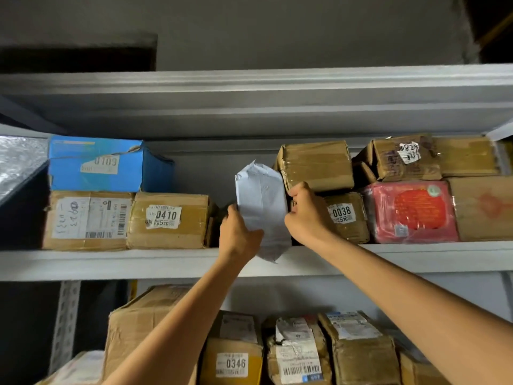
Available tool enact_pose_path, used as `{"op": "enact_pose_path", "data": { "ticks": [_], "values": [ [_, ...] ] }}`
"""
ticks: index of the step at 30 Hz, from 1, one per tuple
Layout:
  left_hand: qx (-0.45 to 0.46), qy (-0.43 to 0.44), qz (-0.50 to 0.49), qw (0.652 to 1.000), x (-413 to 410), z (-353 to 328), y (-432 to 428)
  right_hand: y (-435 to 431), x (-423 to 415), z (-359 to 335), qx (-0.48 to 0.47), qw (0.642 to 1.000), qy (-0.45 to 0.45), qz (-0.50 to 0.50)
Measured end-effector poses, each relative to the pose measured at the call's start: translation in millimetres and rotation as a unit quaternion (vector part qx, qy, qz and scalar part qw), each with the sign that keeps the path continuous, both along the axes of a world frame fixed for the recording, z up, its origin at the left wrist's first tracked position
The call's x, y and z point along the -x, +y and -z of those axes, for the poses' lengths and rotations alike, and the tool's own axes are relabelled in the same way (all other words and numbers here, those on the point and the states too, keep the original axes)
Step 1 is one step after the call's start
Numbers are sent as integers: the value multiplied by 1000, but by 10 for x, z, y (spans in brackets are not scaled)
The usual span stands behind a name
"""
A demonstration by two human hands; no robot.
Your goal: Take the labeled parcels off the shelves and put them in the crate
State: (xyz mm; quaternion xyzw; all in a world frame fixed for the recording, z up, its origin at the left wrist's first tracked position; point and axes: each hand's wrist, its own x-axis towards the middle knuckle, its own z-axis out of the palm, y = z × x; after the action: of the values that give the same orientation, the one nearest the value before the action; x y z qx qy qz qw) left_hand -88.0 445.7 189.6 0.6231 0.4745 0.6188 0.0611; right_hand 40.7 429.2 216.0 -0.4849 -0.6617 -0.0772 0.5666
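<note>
Shelf edge [138, 262]: white parcel [261, 195] overhangs, open gap at left; L hand [241, 235], R hand [306, 216] grip sides.

A gap in the row of boxes is partly taken up by the white bag [261, 201], held upright at the front edge of the shelf [111, 262]. Left of the bag, a dark strip of free room is seen as far as the box marked 0410 [166, 218]; the left hand [238, 232] is set in it. Right of the bag, the way is closed by a taped brown box [316, 165] stacked on the box marked 0038 [347, 218], and the narrow slot there is filled by the right hand [305, 215]. Above the bag, open room is found up to the upper board [249, 118].
</note>
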Motion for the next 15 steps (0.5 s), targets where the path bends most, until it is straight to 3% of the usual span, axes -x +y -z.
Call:
{"op": "enact_pose_path", "data": {
  "ticks": [6,10,15],
  "values": [
    [6,-47,33,998,18,-30,-45,-28,-67,62,-6,999,11,-51],
    [18,-43,66,997,67,-50,-33,-62,-93,69,-21,992,78,-95],
    [16,-37,81,996,120,-51,10,-138,-37,51,-54,991,70,-99]
  ]
}}
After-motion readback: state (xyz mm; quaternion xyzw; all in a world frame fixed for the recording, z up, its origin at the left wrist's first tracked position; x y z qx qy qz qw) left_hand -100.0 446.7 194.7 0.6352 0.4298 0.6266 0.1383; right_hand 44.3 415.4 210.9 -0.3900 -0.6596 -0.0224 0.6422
